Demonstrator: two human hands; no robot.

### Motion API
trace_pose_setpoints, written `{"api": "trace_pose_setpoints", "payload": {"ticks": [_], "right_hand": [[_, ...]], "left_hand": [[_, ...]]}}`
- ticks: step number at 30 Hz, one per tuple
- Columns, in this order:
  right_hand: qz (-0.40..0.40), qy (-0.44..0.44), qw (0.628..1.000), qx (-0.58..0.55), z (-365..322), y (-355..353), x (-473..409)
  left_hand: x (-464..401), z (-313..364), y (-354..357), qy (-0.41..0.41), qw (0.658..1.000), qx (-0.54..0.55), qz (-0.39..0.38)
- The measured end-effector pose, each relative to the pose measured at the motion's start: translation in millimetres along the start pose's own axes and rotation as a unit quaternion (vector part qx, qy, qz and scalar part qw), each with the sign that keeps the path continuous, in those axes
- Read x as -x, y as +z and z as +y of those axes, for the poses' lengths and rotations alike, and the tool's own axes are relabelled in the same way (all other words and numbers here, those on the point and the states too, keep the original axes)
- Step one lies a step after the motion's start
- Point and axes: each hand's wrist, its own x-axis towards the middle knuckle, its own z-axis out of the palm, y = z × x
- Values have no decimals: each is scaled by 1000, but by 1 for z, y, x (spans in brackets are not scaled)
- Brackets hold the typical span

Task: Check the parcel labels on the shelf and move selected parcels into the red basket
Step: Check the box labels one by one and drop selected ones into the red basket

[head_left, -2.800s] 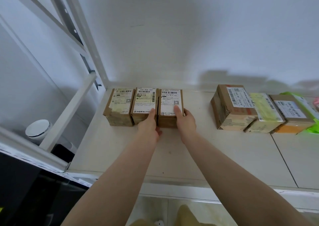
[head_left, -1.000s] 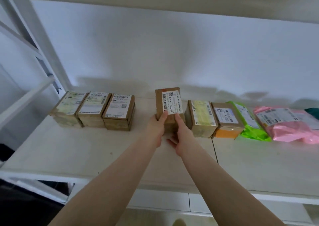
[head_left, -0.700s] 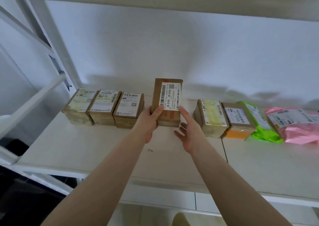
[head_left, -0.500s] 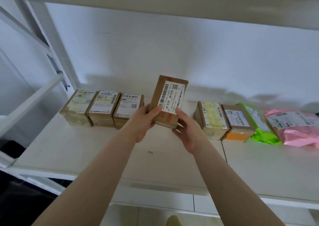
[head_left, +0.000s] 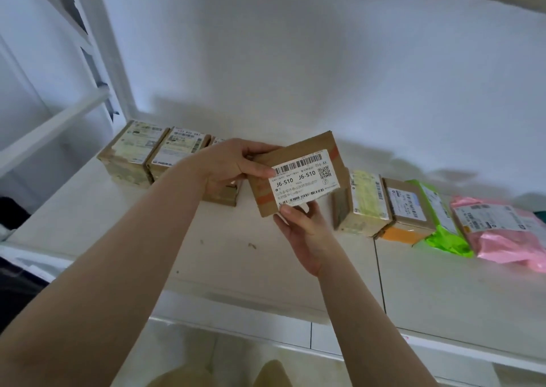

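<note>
I hold a brown cardboard parcel (head_left: 298, 174) above the white shelf (head_left: 236, 262), its white label reading J6-S10 turned toward me. My left hand (head_left: 233, 168) grips its left end, thumb on the label's corner. My right hand (head_left: 301, 224) holds it from below, thumb on the label's lower edge. The parcel is tilted, its right end higher. The red basket is out of view.
Three brown boxes (head_left: 153, 153) stand in a row at the shelf's left, the third partly behind my left hand. To the right lie a box with a yellow label (head_left: 365, 203), an orange-edged box (head_left: 407, 212), a green bag (head_left: 443, 233) and a pink bag (head_left: 502, 233).
I left the left-hand boxes, picked the J6-S10 parcel off the shelf with both hands, lifted it, and turned it from upright to lying sideways, closer to me.
</note>
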Motion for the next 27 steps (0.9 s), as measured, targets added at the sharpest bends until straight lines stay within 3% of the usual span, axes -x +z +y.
{"api": "trace_pose_setpoints", "payload": {"ticks": [15, 27], "right_hand": [[4, -11, 1000, 24, -9, 3, -1], [8, -90, 995, 45, -37, -2, -9]], "left_hand": [[0, 0, 3, 12, 999, 32, 4], [0, -35, 38, 106, 970, 195, 97]]}}
